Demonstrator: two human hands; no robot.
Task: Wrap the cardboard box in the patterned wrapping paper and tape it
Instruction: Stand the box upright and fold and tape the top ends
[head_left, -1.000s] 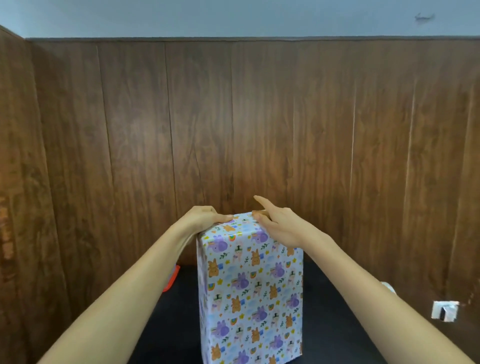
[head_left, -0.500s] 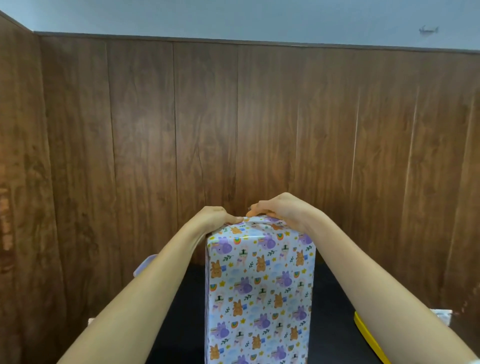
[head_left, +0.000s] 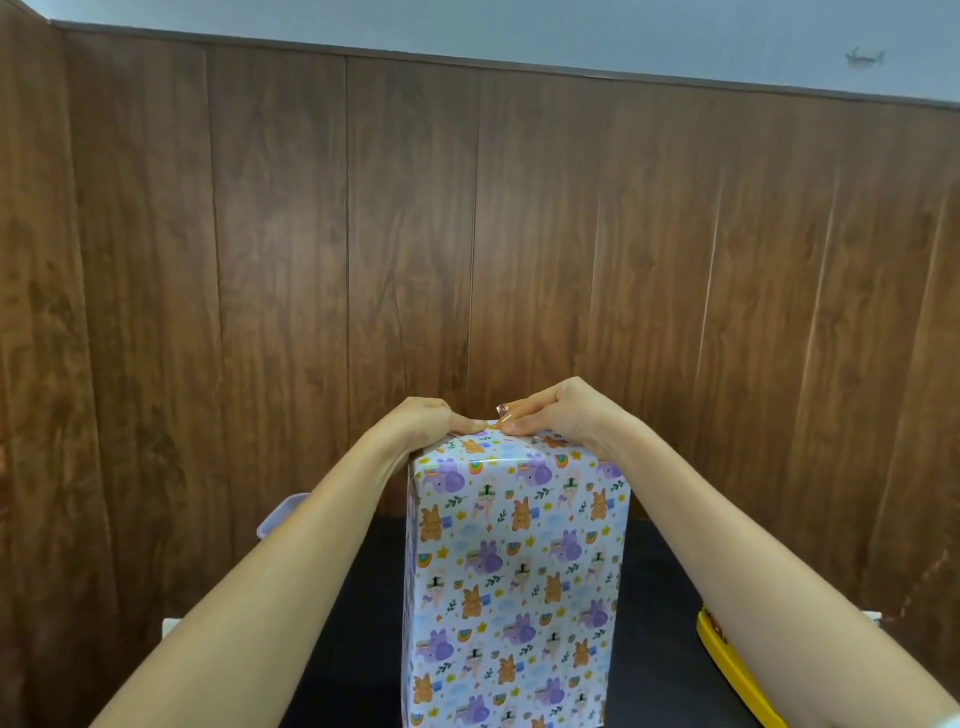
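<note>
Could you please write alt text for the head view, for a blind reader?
A left hand and right hand grip the folded paper atop a tall wrapped box, printed with cartoon animals, standing upright on a dark table. Wood panelling rises behind; a yellow object lies at right.

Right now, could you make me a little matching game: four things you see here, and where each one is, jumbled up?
Things:
1. wrapped box
2. yellow object
3. lilac tub edge
4. right hand

Places:
A. low at the right side of the dark table
B. on top of the box, pinching what looks like clear tape
C. standing upright in the middle
D. at the left, partly behind an arm

Pairs: 1-C, 2-A, 3-D, 4-B
</note>
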